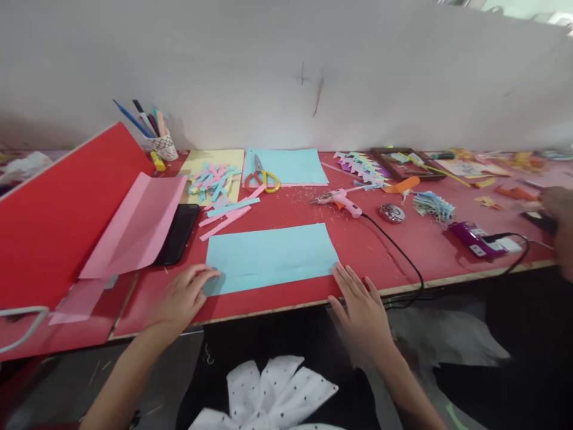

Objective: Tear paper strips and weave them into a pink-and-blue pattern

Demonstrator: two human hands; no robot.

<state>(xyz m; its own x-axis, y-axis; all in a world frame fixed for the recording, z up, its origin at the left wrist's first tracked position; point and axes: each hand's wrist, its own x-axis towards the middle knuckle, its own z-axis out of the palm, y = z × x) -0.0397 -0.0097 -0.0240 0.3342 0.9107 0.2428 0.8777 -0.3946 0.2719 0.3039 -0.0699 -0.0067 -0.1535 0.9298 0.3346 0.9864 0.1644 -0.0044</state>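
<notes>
A light blue sheet of paper (271, 254) lies lengthwise near the table's front edge, with a crease along its lower side. At its left edge is my left hand (185, 295), its curled fingers and thumb closed on the paper's margin. My right hand (360, 304) rests at the lower right corner, fingers stretched out and apart, the tips touching the sheet. Beyond the paper lie loose pink and blue paper strips (228, 218) and a pink glue gun (342, 200) with its black cord.
Scissors with red and yellow handles (264, 179) lie on another blue sheet (299, 164). A pink sheet (134, 230) partly covers a black phone (179, 236). A pen cup (163, 145) stands by the wall. At the far right is another person's hand (557, 206), near a purple power adapter (477, 240).
</notes>
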